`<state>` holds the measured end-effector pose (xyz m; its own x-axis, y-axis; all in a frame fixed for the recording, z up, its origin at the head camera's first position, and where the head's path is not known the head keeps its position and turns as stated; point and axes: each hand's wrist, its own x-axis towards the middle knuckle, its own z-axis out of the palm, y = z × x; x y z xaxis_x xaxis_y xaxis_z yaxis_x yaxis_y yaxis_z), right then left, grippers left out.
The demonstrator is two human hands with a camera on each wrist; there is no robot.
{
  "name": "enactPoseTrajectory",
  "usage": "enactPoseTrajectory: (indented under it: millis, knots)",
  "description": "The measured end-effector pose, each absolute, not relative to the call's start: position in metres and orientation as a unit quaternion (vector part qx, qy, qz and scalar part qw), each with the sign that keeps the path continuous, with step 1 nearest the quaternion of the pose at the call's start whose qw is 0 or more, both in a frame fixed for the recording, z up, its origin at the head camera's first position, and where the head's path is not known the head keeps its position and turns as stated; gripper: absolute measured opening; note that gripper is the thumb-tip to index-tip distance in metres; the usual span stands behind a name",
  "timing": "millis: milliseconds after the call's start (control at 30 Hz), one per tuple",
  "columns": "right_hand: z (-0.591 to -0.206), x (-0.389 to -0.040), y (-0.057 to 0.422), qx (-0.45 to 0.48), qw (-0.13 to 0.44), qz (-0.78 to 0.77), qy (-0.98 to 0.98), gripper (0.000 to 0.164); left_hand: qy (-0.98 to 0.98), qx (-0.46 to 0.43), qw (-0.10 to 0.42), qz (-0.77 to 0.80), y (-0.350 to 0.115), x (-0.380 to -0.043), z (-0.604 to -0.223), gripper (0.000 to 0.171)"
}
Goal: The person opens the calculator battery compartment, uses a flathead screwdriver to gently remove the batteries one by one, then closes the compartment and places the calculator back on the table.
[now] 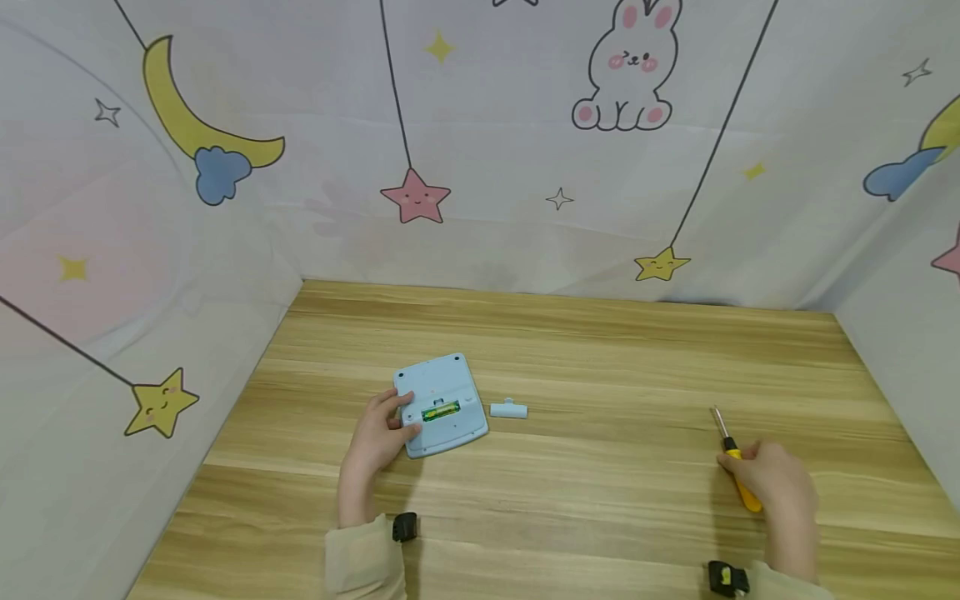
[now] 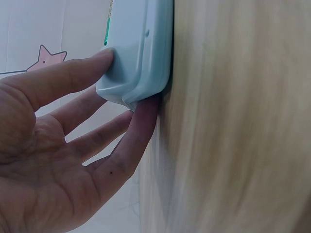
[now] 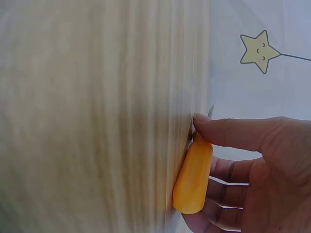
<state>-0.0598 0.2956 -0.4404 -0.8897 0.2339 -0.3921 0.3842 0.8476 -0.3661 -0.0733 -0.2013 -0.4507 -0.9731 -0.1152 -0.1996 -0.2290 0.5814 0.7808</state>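
A light-blue calculator (image 1: 442, 437) lies face down at the centre left, its battery compartment uncovered and a green battery (image 1: 441, 411) inside. My left hand (image 1: 377, 433) grips its left edge; in the left wrist view the thumb (image 2: 104, 57) presses on the back while another finger reaches the edge close to the table. Just right of the calculator is the small light-blue battery cover (image 1: 509, 411). Far to the right, my right hand (image 1: 780, 487) holds a screwdriver (image 1: 750, 498) with a yellow handle, thumb near the black collar, tip pointing away from me. The handle lies close to the tabletop in the right wrist view.
Everything lies on a wood-grain table (image 1: 600, 367). White cloth (image 1: 495, 167) printed with stars, moons and a rabbit hangs behind the table and along both sides. A black wrist strap (image 1: 405, 527) shows at each sleeve.
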Motion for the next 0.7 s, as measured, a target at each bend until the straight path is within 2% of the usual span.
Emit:
enactPoseTrajectory:
  millis: [367,700]
  knots:
    - [-0.4406,-0.0601,0.2975,0.157,0.187,-0.218,0.945,0.054,0.884,-0.098,0.068,0.451,-0.2018,-0.0716,-0.4502,0.052]
    - [-0.4420,-0.0614,0.2998,0.144,0.179,-0.212,0.950,0.045,0.885,-0.100,0.070,0.449,-0.2022,-0.0725,-0.4513,0.052]
